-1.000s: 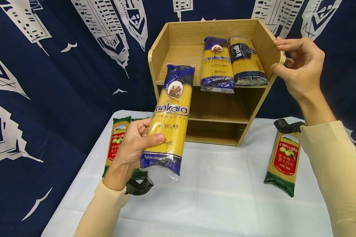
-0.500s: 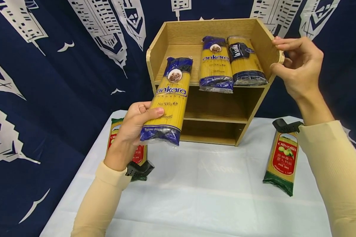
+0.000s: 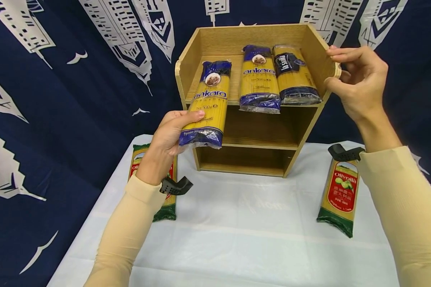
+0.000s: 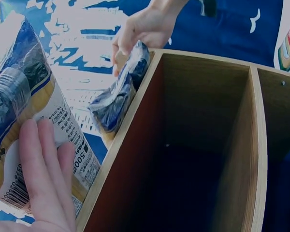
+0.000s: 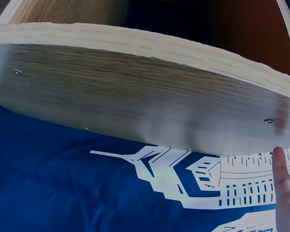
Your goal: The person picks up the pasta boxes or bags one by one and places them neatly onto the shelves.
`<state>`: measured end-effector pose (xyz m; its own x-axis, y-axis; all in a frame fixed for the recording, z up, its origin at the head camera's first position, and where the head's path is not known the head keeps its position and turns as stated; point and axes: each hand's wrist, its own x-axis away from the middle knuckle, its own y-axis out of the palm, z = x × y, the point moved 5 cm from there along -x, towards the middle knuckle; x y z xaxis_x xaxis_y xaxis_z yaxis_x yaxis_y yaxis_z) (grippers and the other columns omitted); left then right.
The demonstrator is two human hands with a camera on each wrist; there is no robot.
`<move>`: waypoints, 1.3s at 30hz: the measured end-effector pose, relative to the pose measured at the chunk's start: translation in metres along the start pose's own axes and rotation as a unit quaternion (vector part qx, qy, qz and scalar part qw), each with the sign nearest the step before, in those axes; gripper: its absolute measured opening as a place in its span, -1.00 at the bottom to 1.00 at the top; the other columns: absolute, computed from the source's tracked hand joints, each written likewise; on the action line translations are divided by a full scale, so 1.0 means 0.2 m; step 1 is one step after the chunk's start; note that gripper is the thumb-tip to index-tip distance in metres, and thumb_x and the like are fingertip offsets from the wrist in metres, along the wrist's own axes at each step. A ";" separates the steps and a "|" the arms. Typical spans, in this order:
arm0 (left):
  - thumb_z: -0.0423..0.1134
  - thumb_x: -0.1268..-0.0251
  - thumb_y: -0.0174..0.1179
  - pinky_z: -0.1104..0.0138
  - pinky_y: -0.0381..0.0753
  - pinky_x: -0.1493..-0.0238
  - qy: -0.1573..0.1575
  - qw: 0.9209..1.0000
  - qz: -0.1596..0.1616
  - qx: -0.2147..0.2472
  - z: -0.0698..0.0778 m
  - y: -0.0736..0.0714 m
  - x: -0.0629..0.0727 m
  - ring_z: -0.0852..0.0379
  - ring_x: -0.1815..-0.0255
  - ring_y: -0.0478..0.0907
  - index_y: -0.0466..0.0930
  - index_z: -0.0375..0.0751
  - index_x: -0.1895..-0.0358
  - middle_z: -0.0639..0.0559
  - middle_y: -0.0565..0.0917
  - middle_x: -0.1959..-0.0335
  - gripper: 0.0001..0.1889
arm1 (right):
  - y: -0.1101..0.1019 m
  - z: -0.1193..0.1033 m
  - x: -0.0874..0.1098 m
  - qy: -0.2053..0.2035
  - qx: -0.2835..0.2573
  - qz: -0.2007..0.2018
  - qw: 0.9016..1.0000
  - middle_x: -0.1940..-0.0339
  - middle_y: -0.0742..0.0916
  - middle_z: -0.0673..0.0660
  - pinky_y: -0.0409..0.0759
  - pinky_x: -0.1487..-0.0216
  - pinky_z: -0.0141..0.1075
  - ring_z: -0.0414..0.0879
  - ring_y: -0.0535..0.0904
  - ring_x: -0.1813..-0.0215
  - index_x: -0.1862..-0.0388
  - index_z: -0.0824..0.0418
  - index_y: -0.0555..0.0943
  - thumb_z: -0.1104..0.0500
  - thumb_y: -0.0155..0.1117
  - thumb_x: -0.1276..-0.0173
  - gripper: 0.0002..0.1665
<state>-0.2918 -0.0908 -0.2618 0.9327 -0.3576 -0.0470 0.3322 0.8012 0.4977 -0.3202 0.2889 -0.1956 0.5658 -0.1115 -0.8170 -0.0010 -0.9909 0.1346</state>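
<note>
In the head view, my left hand holds a yellow and blue pack of ankara spaghetti, thumb on its front and fingers beneath. Its upper end lies over the left part of the wooden shelf unit's top tier; the lower end sticks out past the front edge. The left wrist view shows the fingers along the pack's printed back. My right hand grips the front edge of the unit's right side panel. On the top tier lie another ankara pack and a black-labelled spaghetti pack, side by side.
On the white-covered table, green and red Olivoilà packs lie at the left, partly behind my left arm. One more Olivoilà pack is at the right, below my right wrist. A dark blue patterned cloth hangs behind the shelf unit.
My left hand has moved the held ankara pack up and forward, from in front of the shelf unit to over its top tier. The right hand keeps its grip on the side panel.
</note>
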 end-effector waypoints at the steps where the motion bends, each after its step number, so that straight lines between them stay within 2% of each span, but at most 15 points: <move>1: -0.38 -0.44 0.22 0.23 0.75 0.30 -0.003 1.000 0.001 0.003 0.00 0.00 0.00 -0.14 0.22 0.77 0.49 -0.59 -0.15 -0.33 0.68 0.06 -0.64 | 0.00 0.00 0.00 0.000 -0.001 0.001 1.000 0.01 0.69 0.50 0.62 -0.17 -0.11 0.25 0.63 -0.19 0.17 0.69 0.55 0.71 0.17 0.14 -0.57; 4: -0.38 -0.45 0.22 0.22 0.75 0.27 -0.006 1.000 0.003 -0.005 0.00 0.00 0.00 -0.13 0.20 0.77 0.47 -0.58 -0.19 -0.32 0.68 0.04 -0.62 | -0.01 0.00 0.00 0.000 -0.001 0.004 1.000 0.02 0.69 0.49 0.62 -0.17 -0.11 0.25 0.63 -0.19 0.17 0.69 0.55 0.71 0.17 0.14 -0.57; 7: -0.39 -0.46 0.20 0.23 0.74 0.22 0.006 0.999 0.012 -0.029 0.01 0.00 0.03 -0.10 0.17 0.77 0.41 -0.56 -0.28 -0.32 0.66 -0.01 -0.57 | -0.01 0.00 0.00 0.000 0.005 0.005 1.000 0.01 0.69 0.48 0.61 -0.18 -0.11 0.24 0.62 -0.20 0.16 0.68 0.55 0.71 0.17 0.14 -0.57; 12: -0.50 -0.44 0.14 0.25 0.72 0.10 0.047 0.996 0.024 -0.065 0.02 0.02 0.13 -0.03 0.10 0.75 0.21 -0.43 -0.46 -0.37 0.57 -0.20 -0.43 | -0.01 0.01 0.00 0.005 -0.018 0.013 1.000 0.03 0.69 0.50 0.60 -0.19 -0.10 0.26 0.62 -0.19 0.18 0.70 0.55 0.72 0.16 0.16 -0.56; 17: -0.66 -0.32 0.14 0.23 0.64 -0.10 0.074 0.993 0.023 -0.092 0.00 0.06 0.25 -0.09 -0.16 0.61 0.03 -0.34 -0.56 -0.32 0.42 -0.36 -0.21 | -0.01 0.02 -0.01 0.006 -0.027 0.018 0.999 0.04 0.69 0.50 0.61 -0.19 -0.11 0.27 0.62 -0.18 0.19 0.71 0.55 0.72 0.15 0.18 -0.57; 22: -0.74 -0.20 0.20 0.22 0.62 -0.14 0.113 0.984 0.052 -0.125 -0.02 0.06 0.33 -0.16 -0.27 0.53 0.05 -0.37 -0.56 -0.26 0.42 -0.36 -0.14 | 0.00 0.02 -0.01 0.005 -0.026 0.016 1.000 0.04 0.69 0.50 0.62 -0.18 -0.12 0.28 0.62 -0.18 0.19 0.72 0.54 0.73 0.14 0.18 -0.57; 25: -0.68 -0.22 0.27 0.23 0.63 -0.11 0.145 0.974 0.076 -0.159 -0.04 0.06 0.33 -0.14 -0.23 0.57 0.14 -0.40 -0.53 -0.25 0.49 -0.32 -0.19 | 0.00 0.02 -0.01 0.006 -0.034 0.021 0.999 0.05 0.69 0.50 0.60 -0.19 -0.10 0.27 0.62 -0.17 0.20 0.72 0.54 0.73 0.14 0.20 -0.57; 29: -0.53 -0.23 0.37 0.23 0.67 -0.06 0.180 0.955 0.106 -0.210 -0.05 0.05 0.33 -0.10 -0.15 0.64 0.26 -0.41 -0.48 -0.21 0.59 -0.22 -0.26 | 0.00 0.02 -0.01 0.004 -0.039 0.023 0.999 0.06 0.70 0.49 0.56 -0.23 -0.07 0.26 0.63 -0.16 0.21 0.72 0.54 0.72 0.15 0.20 -0.57; 34: -0.37 -0.21 0.46 0.23 0.69 -0.01 0.206 0.935 0.122 -0.261 -0.04 0.04 0.30 -0.06 -0.05 0.71 0.39 -0.37 -0.40 -0.19 0.68 -0.09 -0.30 | 0.00 0.02 -0.01 0.007 -0.046 0.033 0.998 0.08 0.71 0.48 0.59 -0.19 -0.08 0.26 0.64 -0.15 0.22 0.72 0.54 0.72 0.15 0.21 -0.58; 36: -0.34 -0.21 0.47 0.23 0.71 0.02 0.208 0.931 0.125 -0.270 -0.04 0.03 0.28 -0.05 -0.01 0.72 0.41 -0.37 -0.38 -0.19 0.69 -0.05 -0.32 | 0.00 0.02 -0.01 0.009 -0.042 0.035 0.998 0.07 0.71 0.48 0.60 -0.19 -0.09 0.26 0.64 -0.15 0.22 0.72 0.55 0.72 0.16 0.21 -0.58; 39: -0.33 -0.22 0.47 0.21 0.73 0.09 0.206 0.933 0.128 -0.264 -0.04 0.02 0.23 -0.05 0.06 0.74 0.42 -0.38 -0.36 -0.19 0.70 0.00 -0.34 | 0.00 0.03 0.00 0.012 -0.041 0.033 0.999 0.06 0.71 0.48 0.59 -0.20 -0.08 0.26 0.63 -0.16 0.21 0.71 0.55 0.72 0.15 0.20 -0.57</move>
<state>-0.2460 -0.1014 -0.2688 0.9295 0.0065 -0.3688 0.0117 0.9988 0.0473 -0.3260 0.2885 -0.1984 0.5862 -0.1739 -0.7913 0.0283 -0.9717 0.2345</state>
